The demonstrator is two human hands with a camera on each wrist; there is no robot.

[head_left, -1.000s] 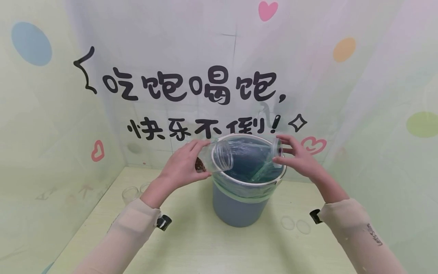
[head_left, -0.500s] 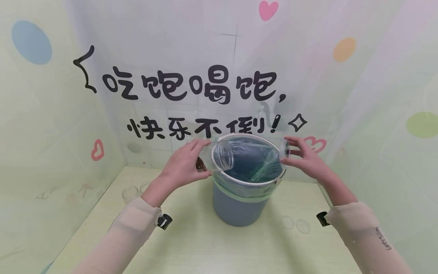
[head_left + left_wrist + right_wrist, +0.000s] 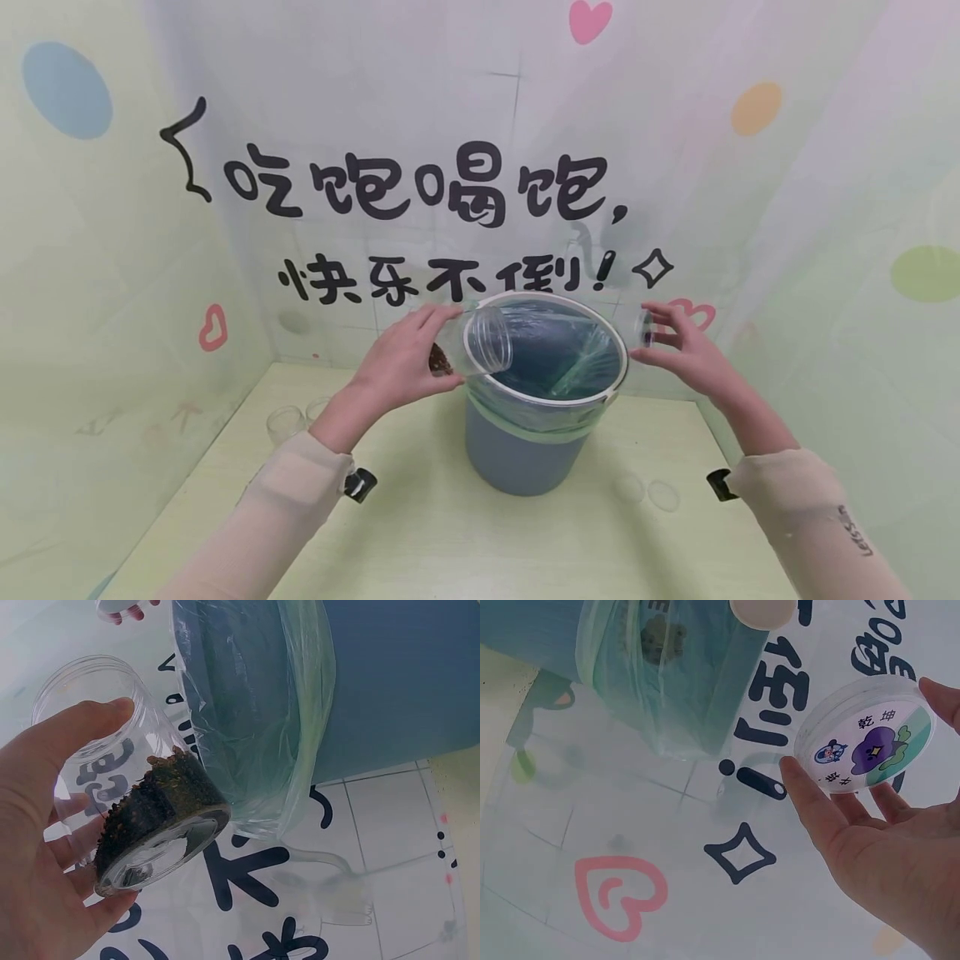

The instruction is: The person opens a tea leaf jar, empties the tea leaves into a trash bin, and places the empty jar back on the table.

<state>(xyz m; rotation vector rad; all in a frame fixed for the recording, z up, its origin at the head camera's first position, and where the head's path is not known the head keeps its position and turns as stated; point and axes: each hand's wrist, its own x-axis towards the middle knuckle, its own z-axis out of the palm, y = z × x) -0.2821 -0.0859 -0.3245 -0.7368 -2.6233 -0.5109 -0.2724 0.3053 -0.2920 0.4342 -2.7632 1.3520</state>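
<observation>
My left hand (image 3: 405, 357) grips a clear jar (image 3: 491, 342) tipped on its side, its threaded mouth at the left edge of the bucket's opening. In the left wrist view, dark brown and black granules (image 3: 159, 799) lie banked at the jar's base, thumb and fingers round its wall. Past the bucket's right rim, my right hand (image 3: 684, 357) pinches a round clear lid (image 3: 647, 329) by its edge. A printed label with a purple figure (image 3: 874, 751) covers the lid's face in the right wrist view. Between both hands stands a grey-blue bucket (image 3: 517, 462) with a green bag liner.
Clear round containers (image 3: 285, 427) stand on the pale table (image 3: 442, 550) behind my left forearm. Two clear discs or rings (image 3: 663, 496) lie flat right of the bucket. A printed backdrop (image 3: 420, 75) rises close behind it.
My right hand has moved right with the lid, from over the bucket's opening to beyond its rim. The left hand and the tilted jar have stayed nearly still.
</observation>
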